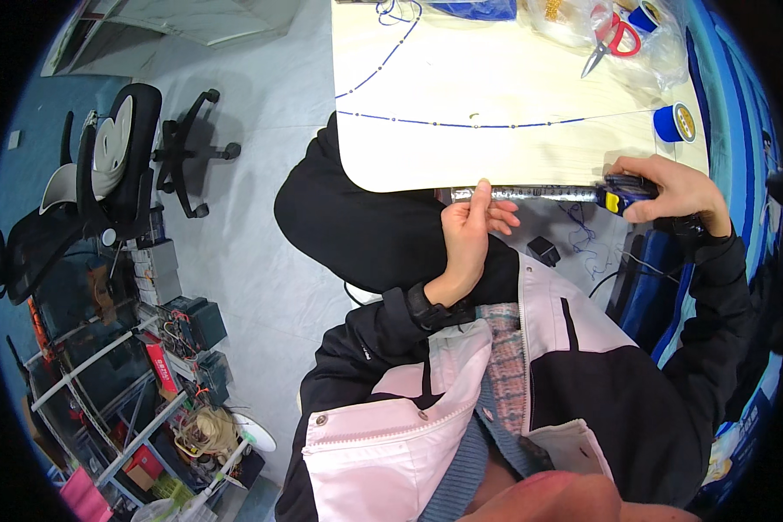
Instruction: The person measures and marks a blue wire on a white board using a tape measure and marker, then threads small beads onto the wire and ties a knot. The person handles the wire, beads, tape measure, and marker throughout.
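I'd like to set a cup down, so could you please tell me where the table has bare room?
The table has a bare strip between the lower beaded cord and the tape measure at the near edge. Another lies above that cord, left of the scissors. Crowded: the upper right, with scissors, plastic bag and blue spool.

The left forearm extends from the lower centre of the frame, angled upward and to the right. The left hand is positioned near the centre, its thumb straight and directed upward, its fingers bent and directed right. The right forearm rises near-vertically at the right of the frame. The right hand, upper right, is directed left, thumb below and index finger above, curved in a holding grip
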A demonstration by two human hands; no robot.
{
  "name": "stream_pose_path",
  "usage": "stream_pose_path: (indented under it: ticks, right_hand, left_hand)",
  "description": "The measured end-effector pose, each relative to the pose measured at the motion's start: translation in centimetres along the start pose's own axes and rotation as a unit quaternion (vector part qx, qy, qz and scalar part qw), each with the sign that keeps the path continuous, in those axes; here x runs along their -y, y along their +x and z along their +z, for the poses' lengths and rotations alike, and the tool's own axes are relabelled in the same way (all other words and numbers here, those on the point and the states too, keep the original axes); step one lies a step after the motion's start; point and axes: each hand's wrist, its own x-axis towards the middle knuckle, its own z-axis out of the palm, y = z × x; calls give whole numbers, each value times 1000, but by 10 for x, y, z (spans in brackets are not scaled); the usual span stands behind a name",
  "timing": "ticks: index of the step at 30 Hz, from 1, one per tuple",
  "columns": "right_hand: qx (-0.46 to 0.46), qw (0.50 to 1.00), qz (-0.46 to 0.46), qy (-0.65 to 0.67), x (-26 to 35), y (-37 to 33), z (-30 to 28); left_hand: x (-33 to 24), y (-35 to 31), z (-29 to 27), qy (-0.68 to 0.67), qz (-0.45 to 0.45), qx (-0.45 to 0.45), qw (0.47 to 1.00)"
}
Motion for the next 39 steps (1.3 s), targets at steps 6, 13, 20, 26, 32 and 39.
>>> stream_pose_path:
  ticks: [6,13,20,26,32,39]
  right_hand:
    - [-67,995,70,33,-8,-7,2]
    - [-82,991,101,22,-43,-28,-6]
    - [-141,981,84,103,-76,-63,-7]
    - [-221,963,75,138,-91,-65,6]
    - [-202,962,80,164,-84,-50,16]
    - [-269,935,-6,232,-43,-13,48]
  left_hand:
    - [1,3,0,-1,13,2,1000]
    - [3,5,-1,3,25,7,1000]
    - [4,9,-2,-4,8,-2,1000]
    - [6,12,-4,-4,26,15,1000]
    - [7,15,-4,1,30,8,1000]
    - [7,17,-4,-8,14,-2,1000]
